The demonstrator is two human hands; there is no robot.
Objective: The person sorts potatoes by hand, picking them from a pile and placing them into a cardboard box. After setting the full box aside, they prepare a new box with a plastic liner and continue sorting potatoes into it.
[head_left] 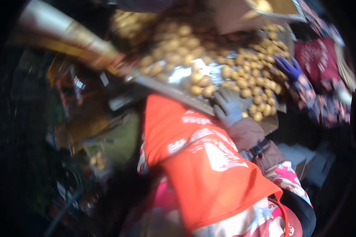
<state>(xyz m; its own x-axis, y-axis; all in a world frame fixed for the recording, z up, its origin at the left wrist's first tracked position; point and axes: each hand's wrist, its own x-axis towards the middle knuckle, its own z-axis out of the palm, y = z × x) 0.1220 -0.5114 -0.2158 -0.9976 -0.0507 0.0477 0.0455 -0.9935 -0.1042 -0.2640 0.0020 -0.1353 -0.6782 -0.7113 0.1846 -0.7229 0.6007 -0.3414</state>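
By right hand (227, 106), illegible apron lettering (219, 152)

Small round tan-yellow pieces (249, 81), golden to pale brown, lie on a shiny silver metal sheet (186, 75). A pale grey knit glove covers the right grip (228, 106), and its cuff is dull pink-brown, then brown with fine ribbing. The bright orange-red cloth apron (201, 166) carries white printing. The flowered fabric sleeve (290, 179) is pink, white and light blue. A co-worker's glove (287, 67) is violet-blue, beside a dark flowered sleeve (324, 104) and a maroon apron (318, 57) patterned in white.
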